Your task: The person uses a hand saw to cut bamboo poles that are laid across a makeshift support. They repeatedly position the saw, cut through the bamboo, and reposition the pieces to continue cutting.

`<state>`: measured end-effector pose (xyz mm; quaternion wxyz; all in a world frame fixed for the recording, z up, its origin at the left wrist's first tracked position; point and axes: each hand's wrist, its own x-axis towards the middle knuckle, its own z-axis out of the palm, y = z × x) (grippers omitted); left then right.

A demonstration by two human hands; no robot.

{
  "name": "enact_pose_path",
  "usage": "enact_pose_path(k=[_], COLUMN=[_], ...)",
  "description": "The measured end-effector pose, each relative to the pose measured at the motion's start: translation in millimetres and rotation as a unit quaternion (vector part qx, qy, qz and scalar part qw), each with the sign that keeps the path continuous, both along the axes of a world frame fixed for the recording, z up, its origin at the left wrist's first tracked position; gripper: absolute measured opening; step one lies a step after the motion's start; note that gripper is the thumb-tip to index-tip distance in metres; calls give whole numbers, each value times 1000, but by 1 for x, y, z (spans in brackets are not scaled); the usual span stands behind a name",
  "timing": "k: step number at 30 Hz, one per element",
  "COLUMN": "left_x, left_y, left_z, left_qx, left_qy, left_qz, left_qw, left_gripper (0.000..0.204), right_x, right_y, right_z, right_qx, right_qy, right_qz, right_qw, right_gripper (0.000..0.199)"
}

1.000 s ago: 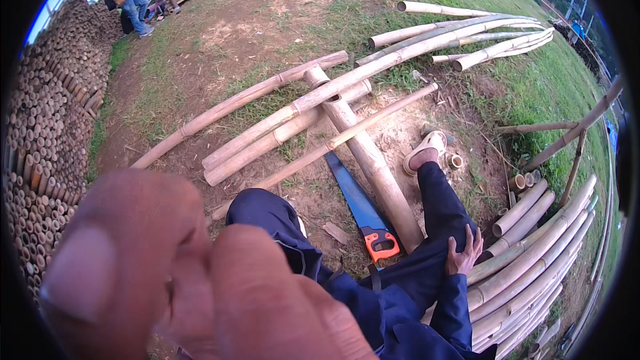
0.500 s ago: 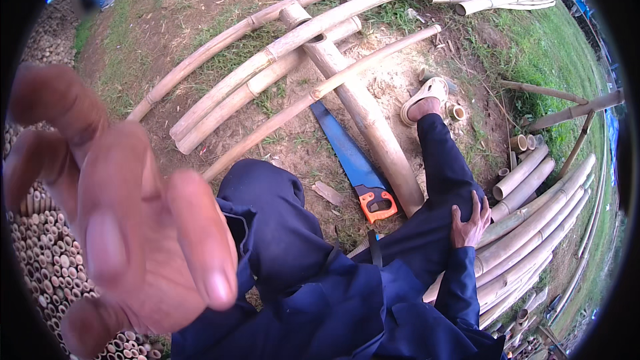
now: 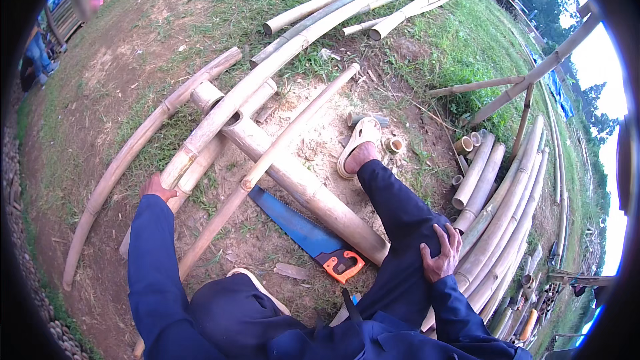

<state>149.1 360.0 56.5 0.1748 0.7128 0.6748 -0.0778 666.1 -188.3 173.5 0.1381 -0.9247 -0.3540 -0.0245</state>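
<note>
My left hand [image 3: 158, 187] is closed round the near end of a long bamboo pole [image 3: 280, 60], with some of its fingers hidden behind the pole. That pole passes through a notch in a thick bamboo post [image 3: 313, 193], which slants across the ground toward me. On my bent right leg, near the knee, lies my right hand [image 3: 443, 252], its fingers spread and holding nothing. A handsaw [image 3: 293, 223] with a blue blade and orange handle rests on the soil between my legs, beside the post. Across the post leans a thinner bamboo pole [image 3: 287, 143].
Several cut bamboo poles [image 3: 510, 217] are stacked to my right, near short bamboo pieces [image 3: 479, 170]. Further poles [image 3: 413, 10] lie on the grass ahead, and one curved pole [image 3: 133, 153] lies at left. A person [image 3: 40, 60] is at the far left.
My left hand has gone from close before the camera down to the bamboo pole's near end and taken hold of it. The view has turned rightward. My right hand stays on my leg.
</note>
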Motion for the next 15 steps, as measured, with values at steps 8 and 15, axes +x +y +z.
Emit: enact_pose_path(k=[8, 15], left_x=[17, 14], left_y=[-47, -102], left_z=[65, 156], left_qx=[56, -37], left_qy=[-100, -181], left_qz=[-9, 3], left_qw=[993, 983], left_gripper=[61, 76], right_x=[-4, -6], right_y=[-3, -8], right_z=[-4, -8], right_qx=[12, 26], right_qy=[-3, 10], right_qz=[-1, 9], right_qw=[1000, 1000], right_gripper=[63, 63])
